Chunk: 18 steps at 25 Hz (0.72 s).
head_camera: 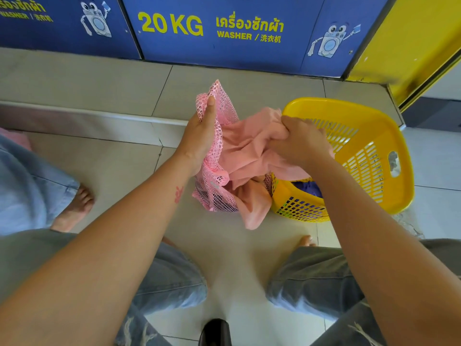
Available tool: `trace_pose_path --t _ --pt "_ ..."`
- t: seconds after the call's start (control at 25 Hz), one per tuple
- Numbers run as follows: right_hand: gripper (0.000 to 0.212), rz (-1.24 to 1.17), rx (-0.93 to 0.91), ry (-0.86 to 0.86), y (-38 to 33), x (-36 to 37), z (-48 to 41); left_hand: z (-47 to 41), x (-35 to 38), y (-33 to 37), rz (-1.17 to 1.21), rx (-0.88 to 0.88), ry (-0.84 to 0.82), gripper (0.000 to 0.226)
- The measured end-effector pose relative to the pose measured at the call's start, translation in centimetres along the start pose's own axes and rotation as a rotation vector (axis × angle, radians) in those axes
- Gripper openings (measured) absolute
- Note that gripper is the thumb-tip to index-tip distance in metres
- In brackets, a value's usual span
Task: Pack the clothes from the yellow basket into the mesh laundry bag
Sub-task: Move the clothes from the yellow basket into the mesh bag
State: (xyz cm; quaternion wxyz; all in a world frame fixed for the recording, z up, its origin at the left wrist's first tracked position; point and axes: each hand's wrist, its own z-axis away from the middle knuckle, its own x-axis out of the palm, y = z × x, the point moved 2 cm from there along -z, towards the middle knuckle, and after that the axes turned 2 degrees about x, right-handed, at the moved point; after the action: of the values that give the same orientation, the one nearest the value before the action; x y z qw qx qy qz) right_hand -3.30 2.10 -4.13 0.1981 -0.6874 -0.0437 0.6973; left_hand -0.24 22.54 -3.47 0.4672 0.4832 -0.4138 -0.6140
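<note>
A: Right hand point(298, 143)?
B: Fingers clenched on the salmon-pink cloth garment point(249, 156), beside the yellow slotted plastic basket point(389, 136).
A: Left hand point(199, 136)?
B: Fingers pinch the pink mesh laundry bag point(217, 193) rim, holding it up.

Pink mesh bag point(219, 156) upright on tiled floor, mouth held up open | peach-pink garment point(249, 151) bunched, half inside bag, tail spilling to floor | yellow slatted basket point(369, 156) touching bag, purple clothes point(308, 189) within.
</note>
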Motion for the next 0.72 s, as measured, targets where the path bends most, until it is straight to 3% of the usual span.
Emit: trace_pose_path --t 0.08,0.2,0.32,0.4,0.48,0.6,0.72 --pt "0.038 0.154 -0.22 0.078 -3.3 -1.7 0.5 0.0 -0.2 0.2 -0.032 0.022 -0.007 0.063" --pt "0.038 0.253 -0.423 -0.031 -7.0 -2.0 0.8 0.3 -0.5 0.5 -0.036 0.051 -0.04 0.054" --pt "0.037 0.287 -0.458 -0.154 -8.8 1.1 0.5 0.6 -1.1 0.7 -0.039 0.04 -0.034 0.057" --pt "0.038 0.176 -0.442 -0.199 -9.1 4.5 -0.1 0.5 -1.5 0.5 -0.062 0.033 -0.023 0.057" --pt "0.056 0.112 -0.409 -0.24 -9.2 8.0 -0.6 0.4 -2.0 0.3 -0.053 0.03 -0.023 0.056" --pt "0.084 0.297 -0.482 -0.282 -8.7 13.1 -0.9 -0.1 -2.8 -0.4 -0.017 0.003 -0.016 0.066" --pt "0.08 0.402 -0.472 -0.375 -8.9 15.7 -1.0 -1.0 -3.3 -1.4 0.021 -0.03 -0.005 0.062"
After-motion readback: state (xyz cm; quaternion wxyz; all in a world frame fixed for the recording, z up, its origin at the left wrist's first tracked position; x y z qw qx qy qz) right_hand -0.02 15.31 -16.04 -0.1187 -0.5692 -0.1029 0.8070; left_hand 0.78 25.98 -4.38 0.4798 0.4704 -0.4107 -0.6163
